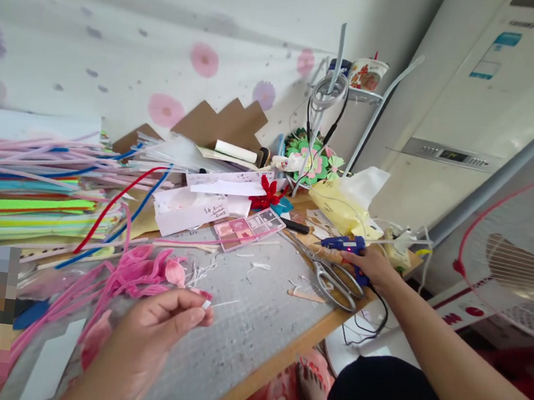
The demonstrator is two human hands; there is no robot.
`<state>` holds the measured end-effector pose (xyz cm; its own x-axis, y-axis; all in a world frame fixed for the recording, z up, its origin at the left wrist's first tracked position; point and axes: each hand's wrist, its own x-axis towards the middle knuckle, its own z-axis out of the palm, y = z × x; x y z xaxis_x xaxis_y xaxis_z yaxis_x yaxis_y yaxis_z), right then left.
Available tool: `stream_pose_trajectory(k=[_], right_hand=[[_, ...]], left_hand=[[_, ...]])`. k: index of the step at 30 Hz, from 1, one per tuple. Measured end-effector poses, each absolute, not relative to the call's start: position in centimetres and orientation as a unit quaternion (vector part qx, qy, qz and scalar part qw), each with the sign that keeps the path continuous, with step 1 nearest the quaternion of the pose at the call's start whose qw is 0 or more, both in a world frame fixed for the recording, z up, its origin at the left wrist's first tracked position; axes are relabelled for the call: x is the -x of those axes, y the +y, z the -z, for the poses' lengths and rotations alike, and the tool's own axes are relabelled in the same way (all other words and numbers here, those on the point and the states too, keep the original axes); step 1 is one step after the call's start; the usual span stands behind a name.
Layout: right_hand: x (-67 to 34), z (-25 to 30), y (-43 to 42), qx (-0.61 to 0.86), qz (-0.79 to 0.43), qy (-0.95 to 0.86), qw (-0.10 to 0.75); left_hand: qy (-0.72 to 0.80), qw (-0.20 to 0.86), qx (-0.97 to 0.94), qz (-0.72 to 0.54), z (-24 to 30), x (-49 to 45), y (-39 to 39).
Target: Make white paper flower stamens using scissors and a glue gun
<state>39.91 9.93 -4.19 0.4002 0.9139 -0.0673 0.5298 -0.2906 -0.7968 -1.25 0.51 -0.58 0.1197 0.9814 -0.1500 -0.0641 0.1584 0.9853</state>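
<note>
Over the front of the grey table, my left hand (159, 322) pinches a small white piece (206, 305) between thumb and fingertips. A thin pale strand sticks out to the right of it, and a bit of dark pink shows behind the fingers. My right hand (369, 265) reaches to the table's right edge and is closed round a blue glue gun (339, 242), whose nozzle points left. A small red light glows on its body. Just below the gun lie large scissors (330, 276). Pink fuzzy stems (145, 270) are heaped beyond my left hand.
Bundles of coloured fuzzy stems (32, 207) fill the left side. A pink palette (249, 229), a red fuzzy flower (267, 194) and papers (194, 211) lie farther back. A wooden stick (305, 296) is near the front edge. A fan (519, 252) stands at right.
</note>
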Motion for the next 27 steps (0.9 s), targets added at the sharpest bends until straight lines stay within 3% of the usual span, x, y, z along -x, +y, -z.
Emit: stream_pose_trajectory(k=[7,12,19,27], right_hand=[[-40.8,2.6,10.2,0.805,-0.147,-0.503,0.277],[-35.4,-1.1,7.4,0.76,-0.055,-0.572,0.305],[-20.4,-2.7,2.0,0.357,-0.234,-0.841,0.334],[-17.0,-2.9,3.1,0.375,-0.271,-0.846,0.265]], left_hand=[[0.471,0.6,-0.45,-0.465,0.4,1.2,0.2],[0.448,0.609,-0.449,-0.476,0.3,1.0,-0.1],[0.447,0.592,-0.474,-0.475,0.6,0.8,-0.1],[0.451,0.562,-0.514,-0.465,1.0,1.2,-0.1]])
